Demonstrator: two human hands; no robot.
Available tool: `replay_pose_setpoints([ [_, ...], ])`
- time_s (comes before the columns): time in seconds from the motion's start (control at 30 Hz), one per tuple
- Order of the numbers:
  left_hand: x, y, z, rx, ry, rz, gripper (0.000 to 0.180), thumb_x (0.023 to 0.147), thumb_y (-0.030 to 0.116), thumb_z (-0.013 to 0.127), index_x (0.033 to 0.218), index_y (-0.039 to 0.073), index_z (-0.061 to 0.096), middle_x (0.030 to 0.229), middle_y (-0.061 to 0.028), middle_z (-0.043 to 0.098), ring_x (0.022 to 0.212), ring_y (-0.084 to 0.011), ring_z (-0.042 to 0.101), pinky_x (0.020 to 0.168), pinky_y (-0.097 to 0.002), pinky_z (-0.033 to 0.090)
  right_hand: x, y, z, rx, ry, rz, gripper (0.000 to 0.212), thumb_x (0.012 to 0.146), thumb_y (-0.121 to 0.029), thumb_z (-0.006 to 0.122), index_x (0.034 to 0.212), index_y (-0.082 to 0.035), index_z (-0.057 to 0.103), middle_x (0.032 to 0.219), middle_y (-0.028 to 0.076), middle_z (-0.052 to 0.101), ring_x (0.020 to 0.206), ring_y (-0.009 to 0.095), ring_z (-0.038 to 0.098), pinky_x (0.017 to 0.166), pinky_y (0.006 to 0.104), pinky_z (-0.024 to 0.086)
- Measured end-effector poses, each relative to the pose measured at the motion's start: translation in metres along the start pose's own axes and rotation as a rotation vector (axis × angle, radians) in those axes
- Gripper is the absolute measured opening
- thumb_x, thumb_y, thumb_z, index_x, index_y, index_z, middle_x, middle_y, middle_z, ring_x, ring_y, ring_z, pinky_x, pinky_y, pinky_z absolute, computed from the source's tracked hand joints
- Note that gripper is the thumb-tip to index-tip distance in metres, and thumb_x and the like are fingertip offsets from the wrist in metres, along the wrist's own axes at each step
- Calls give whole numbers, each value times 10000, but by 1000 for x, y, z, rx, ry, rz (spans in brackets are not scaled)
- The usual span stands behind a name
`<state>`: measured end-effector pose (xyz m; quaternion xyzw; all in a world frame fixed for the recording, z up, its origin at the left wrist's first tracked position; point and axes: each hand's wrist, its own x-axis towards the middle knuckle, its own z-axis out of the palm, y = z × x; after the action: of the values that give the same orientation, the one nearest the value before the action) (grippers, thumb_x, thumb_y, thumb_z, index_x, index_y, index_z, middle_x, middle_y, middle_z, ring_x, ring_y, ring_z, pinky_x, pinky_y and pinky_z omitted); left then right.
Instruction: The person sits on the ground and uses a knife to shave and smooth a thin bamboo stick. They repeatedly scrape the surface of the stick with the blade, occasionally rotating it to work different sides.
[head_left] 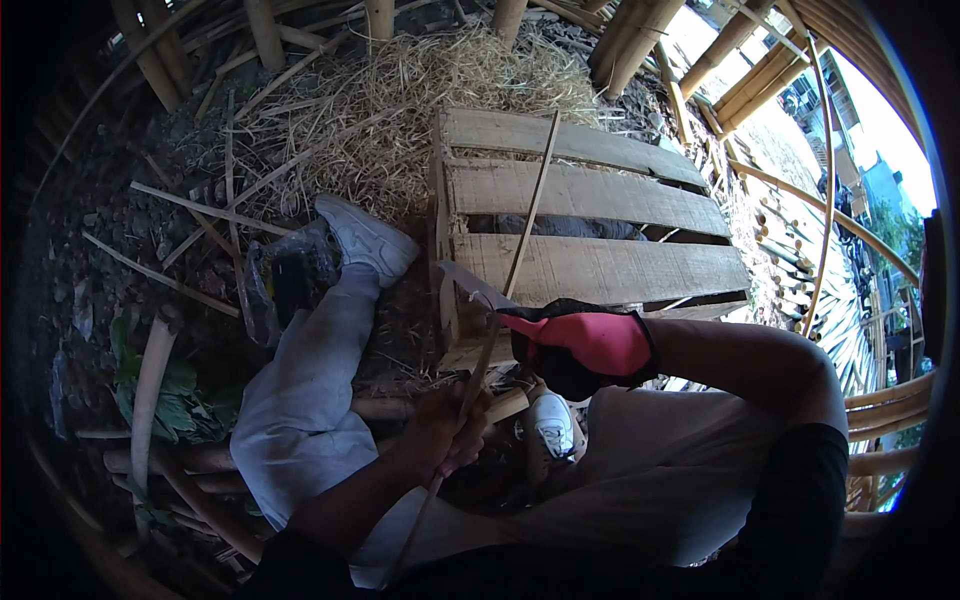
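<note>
Bamboo strip [516, 262] slants forward, its far part over the slatted wooden crate [620, 195]. Left hand [452, 432] is closed around it, probably to keep it steady; gloved right hand [585, 345], farther along, grips a knife [470, 285], whose blade seems to touch the strip.
</note>
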<state>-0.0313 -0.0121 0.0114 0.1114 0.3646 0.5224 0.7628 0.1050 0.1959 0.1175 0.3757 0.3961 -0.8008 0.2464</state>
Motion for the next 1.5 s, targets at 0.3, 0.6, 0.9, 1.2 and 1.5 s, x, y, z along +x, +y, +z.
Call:
replay_pose_setpoints([
  [0.3,-3,3,1,-59,26,-68,396,1080,446,360,851,142,470,464,20,363,285,-96,310,304,-258,274,-4,-35,28,-943,414,-106,378,1042,-368,492,1003,-53,698,798,69,665,673,170,597,640,351,470],
  [0.6,5,0,1,23,17,-3,425,1093,448,306,899,104,464,463,6,366,286,-110,325,300,-262,297,7,-20,1,-1255,418,-399,436,1037,-417,484,1035,-45,712,894,152,695,839,270,648,797,378,494],
  [0.9,5,-3,5,66,47,73,274,1074,311,306,928,147,470,480,32,360,281,-112,337,317,-267,333,-11,-22,27,-1236,507,-310,545,1012,-553,473,1018,-65,718,875,141,694,821,279,657,790,399,498],
  [1.2,9,-5,7,65,31,183,204,1042,242,388,923,128,507,503,40,364,336,-87,332,356,-264,284,-21,-23,23,-1574,685,-481,417,1000,-473,525,1058,-98,700,949,134,705,892,297,698,791,422,527],
  [1.5,-8,10,9,68,129,257,159,969,126,393,965,95,549,551,23,413,377,-90,365,358,-253,276,-88,-30,80,-1620,1000,-695,310,1018,-380,553,1113,-106,662,940,130,697,895,346,675,744,458,525],
])
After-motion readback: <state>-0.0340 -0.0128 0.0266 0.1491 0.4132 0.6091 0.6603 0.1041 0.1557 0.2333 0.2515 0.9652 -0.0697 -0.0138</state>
